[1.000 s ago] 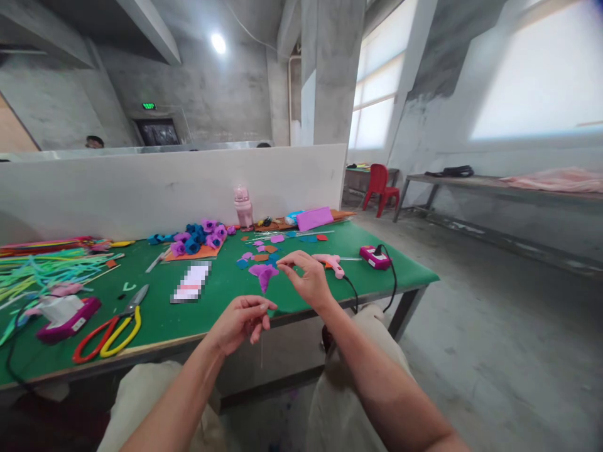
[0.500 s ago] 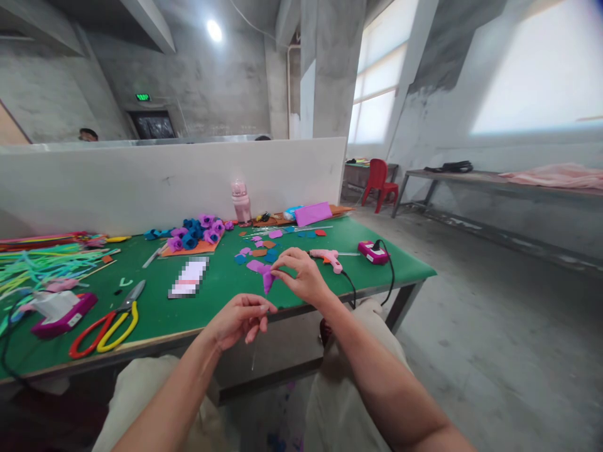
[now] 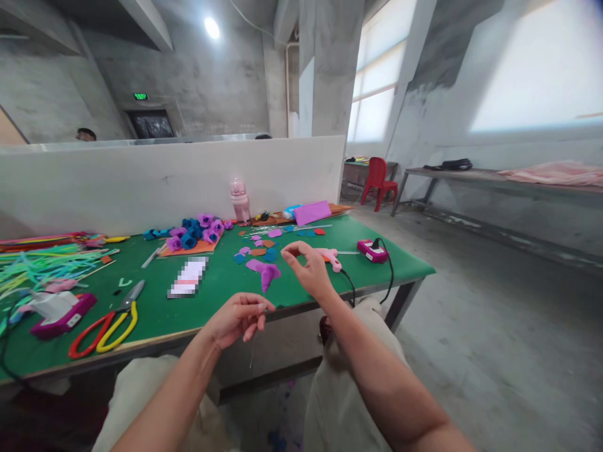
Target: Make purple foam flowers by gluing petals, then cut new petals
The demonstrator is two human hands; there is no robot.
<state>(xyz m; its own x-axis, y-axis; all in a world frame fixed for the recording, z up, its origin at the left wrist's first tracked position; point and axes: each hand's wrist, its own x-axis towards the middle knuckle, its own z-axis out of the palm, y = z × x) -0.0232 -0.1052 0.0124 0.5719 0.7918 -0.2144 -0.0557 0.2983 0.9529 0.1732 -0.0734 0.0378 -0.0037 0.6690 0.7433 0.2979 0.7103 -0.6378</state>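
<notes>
In the head view, our right hand (image 3: 308, 267) has come away from the purple flower (image 3: 267, 275), which it was pinching 0.5 s ago, and now sits just to its right. Its thumb and forefinger curl close together with nothing visible between them; we cannot tell whether the tips touch. Our left hand (image 3: 240, 319) stays nearly where it was, thumb and forefinger pinching the thin stem (image 3: 252, 353) just beyond the table's front edge. The flower stands above those fingers, its petals opened out.

We count 1 pair of scissors (image 3: 110, 329) by the front edge toward the left, 1 phone (image 3: 188, 276) behind and right of it, 1 pink glue gun (image 3: 330, 257) beyond the right hand, and 2 magenta power blocks, 1 near the right edge (image 3: 373, 251) and 1 at the left (image 3: 63, 320). The finished flowers (image 3: 198, 232) heaped on an orange sheet (image 3: 172, 252) overlap too much for us to count.

The 1 pink bottle (image 3: 240, 204) stands upright at the back edge; we cannot tell its contents.
</notes>
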